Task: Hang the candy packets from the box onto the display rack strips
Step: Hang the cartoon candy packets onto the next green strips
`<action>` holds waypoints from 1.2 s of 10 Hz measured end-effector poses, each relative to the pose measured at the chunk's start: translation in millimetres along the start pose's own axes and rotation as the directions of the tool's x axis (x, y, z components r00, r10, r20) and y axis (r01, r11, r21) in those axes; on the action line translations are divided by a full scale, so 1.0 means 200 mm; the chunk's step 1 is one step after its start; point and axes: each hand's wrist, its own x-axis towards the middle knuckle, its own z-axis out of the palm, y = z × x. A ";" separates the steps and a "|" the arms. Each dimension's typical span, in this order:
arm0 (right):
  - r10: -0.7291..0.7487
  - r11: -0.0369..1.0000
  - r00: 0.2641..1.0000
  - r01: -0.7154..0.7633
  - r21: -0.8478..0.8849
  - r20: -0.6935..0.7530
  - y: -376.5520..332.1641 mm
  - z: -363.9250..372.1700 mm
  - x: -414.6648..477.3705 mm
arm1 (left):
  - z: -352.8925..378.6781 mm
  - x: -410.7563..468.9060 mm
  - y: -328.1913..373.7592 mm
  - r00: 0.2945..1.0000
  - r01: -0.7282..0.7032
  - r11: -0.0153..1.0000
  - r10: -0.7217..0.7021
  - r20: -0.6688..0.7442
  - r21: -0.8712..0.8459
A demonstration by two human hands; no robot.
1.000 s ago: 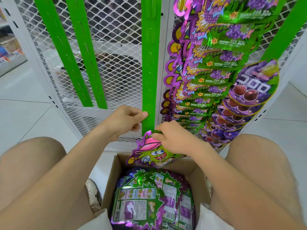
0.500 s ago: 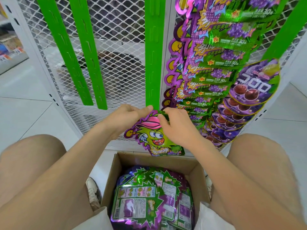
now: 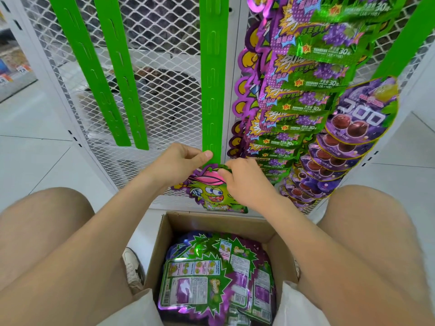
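Observation:
A candy packet (image 3: 211, 194) with a green cartoon face and pink hat hangs at the bottom end of the middle green display strip (image 3: 213, 74). My left hand (image 3: 182, 162) pinches the strip's lower end with thumb and fingers. My right hand (image 3: 244, 182) pinches the packet's top edge right under the strip. An open cardboard box (image 3: 280, 241) stands on the floor between my knees, filled with several more green and purple candy packets (image 3: 211, 278) lying back side up.
Two bare green strips (image 3: 103, 74) hang on the white mesh rack (image 3: 160, 43) to the left. Right of the middle strip, a strip is loaded with purple-green packets (image 3: 299, 95), and another with round purple grape packets (image 3: 362, 123). White tiled floor lies all around.
The packet rose from just above the box up to the strip's bottom end. Both hands came together at the strip's lowest slot; my left hand kept hold of the strip.

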 end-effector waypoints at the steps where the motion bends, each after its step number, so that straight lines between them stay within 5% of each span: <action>1: 0.002 1.000 1.000 -0.002 0.007 -0.029 0.01 -0.01 -0.01 | 0.02 -0.01 -0.02 0.993 -0.114 0.984 0.119 -0.025 0.134; 2: 0.032 0.999 0.993 -0.034 -0.020 -0.113 0.01 -0.01 -0.04 | 0.04 0.01 -0.09 0.960 -0.176 0.885 0.252 -0.126 0.431; 3: 0.000 0.998 0.947 -0.021 -0.064 -0.322 -0.02 -0.03 -0.10 | 0.10 -0.07 -0.11 0.882 -0.154 0.827 0.362 -0.302 0.540; 4: 0.022 1.000 0.969 -0.023 -0.002 -0.248 -0.04 0.00 -0.17 | 0.19 -0.16 -0.13 0.827 -0.071 0.767 0.403 -0.392 0.637; 5: 0.137 0.990 0.959 -0.140 -0.007 0.248 0.00 0.16 -0.21 | 0.26 -0.17 -0.22 0.982 -0.109 0.761 0.182 -0.049 0.640; 6: 0.228 0.974 0.757 -0.177 -0.143 0.612 0.08 0.43 -0.30 | 0.28 -0.18 -0.30 0.887 -0.272 0.759 -0.042 0.460 0.592; 7: 0.326 0.945 0.668 -0.254 -0.206 0.669 0.16 0.70 -0.44 | 0.32 -0.19 -0.41 0.802 -0.364 0.696 -0.104 0.589 0.619; 8: 0.369 0.893 0.613 -0.442 -0.084 0.699 0.18 0.94 -0.57 | 0.34 -0.17 -0.53 0.832 -0.324 0.627 -0.169 0.529 0.708; 10: 0.432 0.762 0.665 -0.630 0.147 0.609 0.11 1.06 -0.59 | 0.35 -0.14 -0.55 0.821 -0.345 0.530 -0.229 0.522 0.775; 12: 0.521 0.436 0.631 -0.776 0.456 0.575 0.07 0.78 -0.38 | 0.27 -0.13 -0.42 0.739 -0.329 0.603 -0.316 0.596 0.727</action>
